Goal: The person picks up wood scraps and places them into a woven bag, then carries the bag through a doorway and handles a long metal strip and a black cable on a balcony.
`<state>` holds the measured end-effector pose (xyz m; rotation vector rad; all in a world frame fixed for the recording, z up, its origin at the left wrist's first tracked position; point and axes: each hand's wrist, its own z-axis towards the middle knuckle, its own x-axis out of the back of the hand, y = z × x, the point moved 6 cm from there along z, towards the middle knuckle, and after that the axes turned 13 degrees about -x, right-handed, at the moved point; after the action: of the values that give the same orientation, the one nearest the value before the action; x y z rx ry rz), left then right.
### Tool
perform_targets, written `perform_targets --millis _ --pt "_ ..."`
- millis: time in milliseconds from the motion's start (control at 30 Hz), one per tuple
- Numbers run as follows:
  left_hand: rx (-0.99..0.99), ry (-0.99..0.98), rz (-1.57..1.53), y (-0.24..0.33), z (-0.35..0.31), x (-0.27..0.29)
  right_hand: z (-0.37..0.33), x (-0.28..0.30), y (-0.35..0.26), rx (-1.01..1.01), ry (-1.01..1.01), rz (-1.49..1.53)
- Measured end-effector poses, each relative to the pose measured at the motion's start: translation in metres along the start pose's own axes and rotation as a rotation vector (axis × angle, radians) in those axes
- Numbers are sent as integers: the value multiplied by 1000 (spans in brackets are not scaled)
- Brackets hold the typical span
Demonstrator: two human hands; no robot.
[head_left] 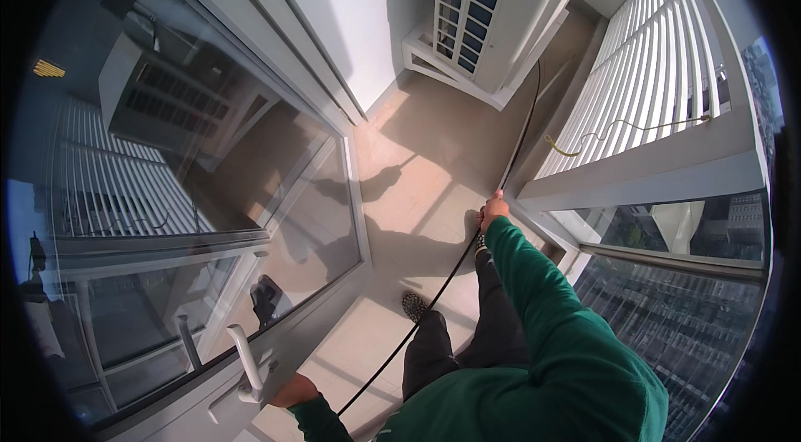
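Note:
My right hand (494,207) is closed round a long thin black cable (457,268), out in front of me at the foot of the louvred railing. The cable slants from under my left forearm, past my shoes, to the hand. Beyond it, it continues along the floor beside the white outdoor air-conditioner unit (519,12). At the lower left, my left hand (294,392) is at the edge of the glazed door, just beside the white door handle (247,363). Its fingers are hidden or too unclear to read.
The glazed door (344,275) stands open on my left, reflecting the balcony. White louvres (638,67) line the right side, with a yellowish cord (613,123) hanging on them. Windows (667,334) are below right. My patterned shoe (413,305) rests on the tiled floor (417,225).

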<state>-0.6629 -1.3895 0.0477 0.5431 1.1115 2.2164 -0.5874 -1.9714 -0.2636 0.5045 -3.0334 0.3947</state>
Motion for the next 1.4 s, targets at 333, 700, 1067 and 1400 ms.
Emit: perform_targets --millis 333,700,1067,1400 --pt "430 -40 -335 -28 0 -7 -85 67 114 -192 -192 11" --pt "575 -48 -324 17 -22 -26 -132 147 174 -534 -720 -473" --pt "565 -389 -90 45 -55 -24 -180 198 249 -718 -887 -740" --pt "401 -1129 -229 129 -74 -50 -212 235 383 -712 -883 -682"
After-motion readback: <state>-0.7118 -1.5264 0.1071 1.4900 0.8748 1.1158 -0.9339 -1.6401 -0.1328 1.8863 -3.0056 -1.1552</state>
